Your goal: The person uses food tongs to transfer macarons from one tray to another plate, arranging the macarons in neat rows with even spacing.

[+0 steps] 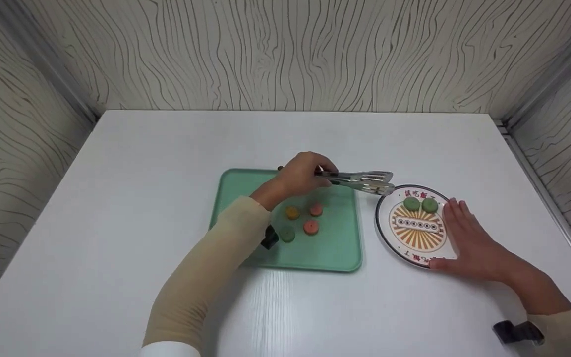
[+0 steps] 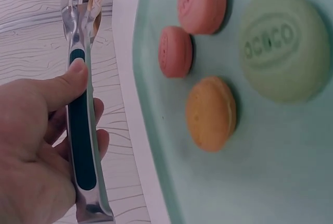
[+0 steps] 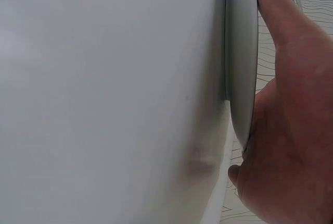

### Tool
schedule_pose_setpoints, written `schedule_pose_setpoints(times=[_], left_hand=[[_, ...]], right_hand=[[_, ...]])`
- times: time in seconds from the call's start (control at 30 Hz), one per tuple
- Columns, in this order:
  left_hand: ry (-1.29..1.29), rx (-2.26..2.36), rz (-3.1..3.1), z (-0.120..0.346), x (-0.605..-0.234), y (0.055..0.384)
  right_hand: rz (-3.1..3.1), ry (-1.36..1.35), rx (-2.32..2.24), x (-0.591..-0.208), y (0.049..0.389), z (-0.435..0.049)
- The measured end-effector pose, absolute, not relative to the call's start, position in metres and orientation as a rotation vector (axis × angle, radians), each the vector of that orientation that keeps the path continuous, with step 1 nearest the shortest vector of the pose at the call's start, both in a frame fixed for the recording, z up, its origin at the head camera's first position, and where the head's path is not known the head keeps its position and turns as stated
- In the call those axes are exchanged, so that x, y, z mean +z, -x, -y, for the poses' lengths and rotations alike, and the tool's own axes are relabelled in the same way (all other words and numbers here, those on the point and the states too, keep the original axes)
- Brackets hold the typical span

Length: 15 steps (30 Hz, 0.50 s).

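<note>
My left hand [image 1: 301, 173] grips a pair of metal food tongs [image 1: 360, 180] by the dark handle inlays [image 2: 83, 140]. The tongs point right, their tips near the plate's upper left rim, with no macaron visible between them. Below that hand, a yellow-orange macaron [image 1: 292, 212], two pink macarons, one near [image 1: 311, 227] and one farther [image 1: 316, 209], and a green macaron [image 1: 287, 234] lie on the green tray [image 1: 335, 258]. Two green macarons [image 1: 429, 205] sit side by side on the patterned round plate [image 1: 389, 238]. My right hand [image 1: 474, 248] rests on the plate's right edge, fingers extended.
The white table [image 1: 117, 198] carries the tray in the middle and the plate to its right. A wood-grain patterned wall [image 1: 285, 54] rises behind the table's far edge, with similar panels at both sides.
</note>
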<state>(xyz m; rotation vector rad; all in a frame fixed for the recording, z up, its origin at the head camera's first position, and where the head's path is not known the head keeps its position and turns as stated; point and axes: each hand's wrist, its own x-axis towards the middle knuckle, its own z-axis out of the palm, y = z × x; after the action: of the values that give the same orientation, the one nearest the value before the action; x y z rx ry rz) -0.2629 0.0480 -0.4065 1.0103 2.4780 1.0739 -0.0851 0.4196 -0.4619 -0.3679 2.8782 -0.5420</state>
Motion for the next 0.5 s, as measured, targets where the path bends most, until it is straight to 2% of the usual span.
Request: schedule_pose_setpoints(times=[0.5], left_hand=[[-0.958, 0.936, -2.566, -0.079, -0.410, 0.252]], right_hand=[[-2.876, 0.340, -0.540, -0.463, 0.085, -0.419]])
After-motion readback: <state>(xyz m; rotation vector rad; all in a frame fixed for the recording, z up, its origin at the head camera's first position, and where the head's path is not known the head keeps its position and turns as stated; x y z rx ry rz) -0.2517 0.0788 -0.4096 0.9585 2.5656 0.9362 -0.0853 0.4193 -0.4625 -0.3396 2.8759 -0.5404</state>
